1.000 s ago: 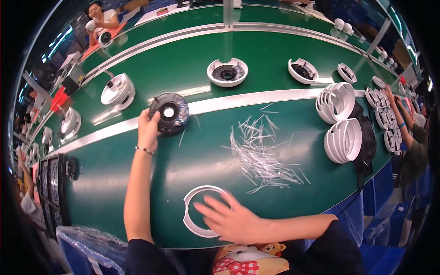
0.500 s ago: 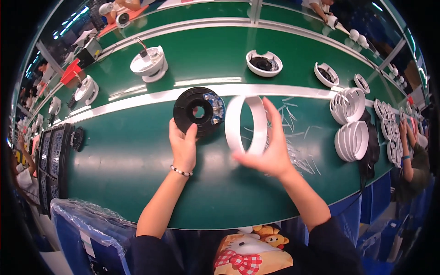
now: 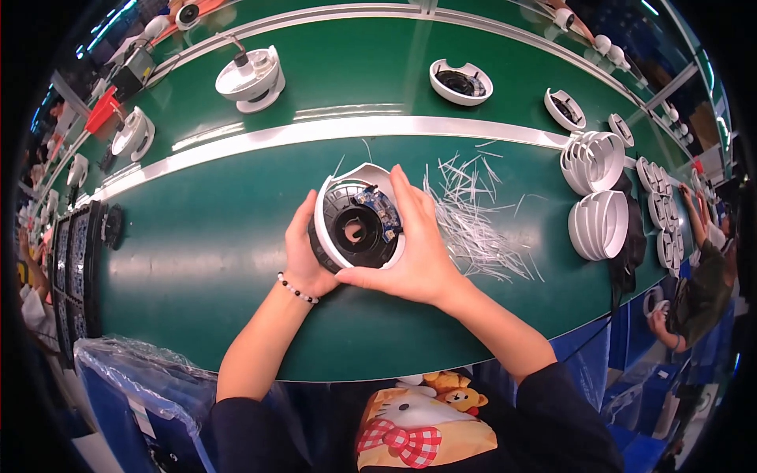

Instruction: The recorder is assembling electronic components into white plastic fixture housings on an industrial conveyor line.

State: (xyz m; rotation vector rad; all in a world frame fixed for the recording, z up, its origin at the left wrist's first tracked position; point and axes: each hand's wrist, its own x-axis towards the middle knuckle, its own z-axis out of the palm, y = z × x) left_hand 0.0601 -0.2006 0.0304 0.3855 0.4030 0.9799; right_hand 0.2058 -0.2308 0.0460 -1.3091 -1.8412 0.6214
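Note:
In front of me, the white plastic ring (image 3: 322,211) sits around the black round base (image 3: 369,254), slightly tilted. A blue circuit board (image 3: 382,210) lies along the base's right side, and its middle has a round hole. My left hand (image 3: 306,251) is closed round the left and lower side of the base, wearing a beaded bracelet. From the right, my right hand (image 3: 424,251) grips the ring, with its thumb along the lower edge. The palms hide parts of both pieces, so I cannot tell whether the ring is fully seated.
Thin white strips (image 3: 477,236) lie heaped right of my hands. Stacked white rings (image 3: 598,225) stand farther right. A black tray of circuit boards (image 3: 77,272) is at the left. Beyond the metal rail, white housings (image 3: 461,83) sit on the green belt (image 3: 355,63). A co-worker's arm (image 3: 694,217) shows far right.
The white ring has moved left from beside the black base to around it. Both hands have come together, and the right hand now sits close against the base.

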